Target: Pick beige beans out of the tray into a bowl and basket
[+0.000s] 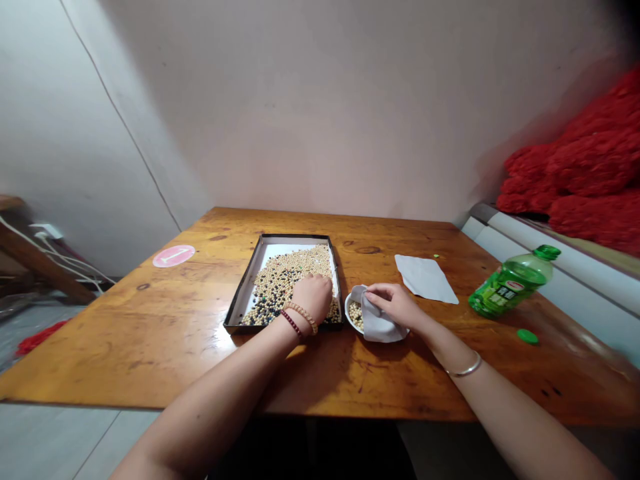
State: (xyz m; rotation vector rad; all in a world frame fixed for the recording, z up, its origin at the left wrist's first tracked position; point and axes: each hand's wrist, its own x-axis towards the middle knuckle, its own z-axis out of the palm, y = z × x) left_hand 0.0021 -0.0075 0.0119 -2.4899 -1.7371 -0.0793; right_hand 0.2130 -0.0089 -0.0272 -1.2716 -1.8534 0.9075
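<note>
We have pale beads (355, 315) in the bowl (348, 316) at lower centre and many mixed beads (283, 277) left in the tray (295, 236) mid-frame, its long axis seemingly running up the frame, our right hand (395, 303) clamping a white sheet (380, 321) between its fingers, our left hand (314, 295) curled, whether gripping we cannot tell.

Desk (310, 373) of knotted wood, varnished glossy, lamp glare streaking the grain; tray (250, 329) looks like card, dark-edged, holding small smooth beads (293, 265) with a slight sheen. Bowl (347, 315) white and smooth, the pale sheet (380, 323) over it matt, paper or cloth unclear. Bottle (513, 283) clear shiny plastic, bangle (465, 366) polished silvery metal, red heap (595, 163) matt, rough, yarn-like, wall (300, 120) flat matt.
</note>
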